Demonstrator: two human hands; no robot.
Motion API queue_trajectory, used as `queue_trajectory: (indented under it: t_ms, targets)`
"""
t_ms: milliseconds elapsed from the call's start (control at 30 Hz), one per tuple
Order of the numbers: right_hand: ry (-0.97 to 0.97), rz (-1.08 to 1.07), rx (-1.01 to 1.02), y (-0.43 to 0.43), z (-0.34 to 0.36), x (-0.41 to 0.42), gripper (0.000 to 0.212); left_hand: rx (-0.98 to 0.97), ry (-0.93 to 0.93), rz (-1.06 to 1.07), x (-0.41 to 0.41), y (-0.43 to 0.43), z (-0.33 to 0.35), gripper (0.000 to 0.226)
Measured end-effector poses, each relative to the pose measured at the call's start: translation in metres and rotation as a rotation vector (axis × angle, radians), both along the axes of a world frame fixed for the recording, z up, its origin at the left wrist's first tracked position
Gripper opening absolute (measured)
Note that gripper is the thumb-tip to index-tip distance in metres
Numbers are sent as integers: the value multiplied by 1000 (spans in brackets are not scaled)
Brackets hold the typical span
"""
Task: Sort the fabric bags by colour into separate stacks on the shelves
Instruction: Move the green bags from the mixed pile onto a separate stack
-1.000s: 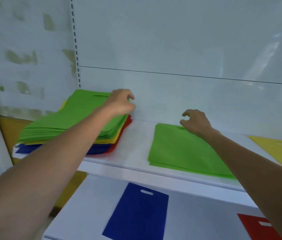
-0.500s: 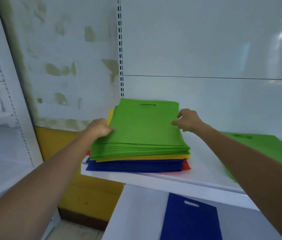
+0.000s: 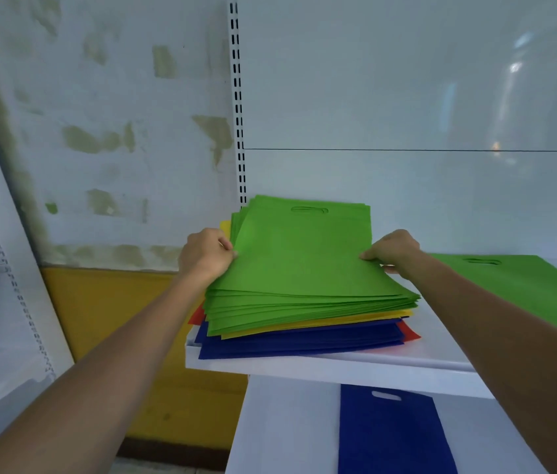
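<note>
I have a mixed stack (image 3: 304, 302) of flat fabric bags at the left end of the upper shelf (image 3: 321, 369), its near edge close to the shelf's front lip and its left side out at the shelf's left edge.

The top and thickest layer is the green bags (image 3: 304, 261). They are slightly fanned, so many thin edges show along the near side, and the uppermost one has a slot handle cut near its far edge. Under them lie a thin band of yellow bags (image 3: 321, 323), then a thicker band of blue bags (image 3: 304, 343). A red bag (image 3: 410, 331) pokes out at the near right corner of the pile.

My left hand (image 3: 206, 254) is at the left edge of the green bags, fingers curled in and pinching that edge. My right hand (image 3: 393, 251) grips the right edge, thumb on top and fingers tucked beneath.

Further right on the same shelf, apart from the pile, lies a separate green stack (image 3: 523, 275), partly behind my right forearm. A single blue bag (image 3: 390, 439) with a slot handle lies flat on the lower shelf (image 3: 287, 432). A slotted upright (image 3: 237, 97) rises behind the pile.
</note>
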State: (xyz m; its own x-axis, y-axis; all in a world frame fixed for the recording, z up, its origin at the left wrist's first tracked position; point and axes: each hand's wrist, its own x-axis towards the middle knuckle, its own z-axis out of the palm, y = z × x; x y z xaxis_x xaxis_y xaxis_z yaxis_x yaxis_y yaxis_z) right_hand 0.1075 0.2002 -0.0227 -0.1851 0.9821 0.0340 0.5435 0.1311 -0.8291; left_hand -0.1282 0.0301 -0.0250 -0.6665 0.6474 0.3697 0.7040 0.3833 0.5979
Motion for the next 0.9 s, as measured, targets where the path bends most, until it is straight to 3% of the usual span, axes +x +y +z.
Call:
queue_trajectory:
  t_ms: [133, 233, 367, 433, 600, 700, 900]
  targets:
    - [-75, -24, 193, -3, 2, 1, 18, 40, 58, -21, 9, 3, 8, 16]
    - [-111, -101, 339, -4, 10, 9, 12, 98, 56, -89, 23, 8, 18, 8]
    - [-31, -132, 536, -7, 29, 44, 46, 121, 145, -201, 55, 21, 34, 20]
    - [-122, -135, 685, -3, 38, 70, 50, 110, 206, -247, 82, 31, 42, 25]
    - [-385, -190, 821, 16, 56, 147, 34, 60, 314, -366, 157, 65, 58, 33]
    - [-602, -194, 805, 33, 61, 195, 44, -67, 380, -386, 206, 91, 61, 47]
    - [-715, -156, 602, 74, 57, 266, 45, -170, 381, -379, 280, 137, 45, 41]
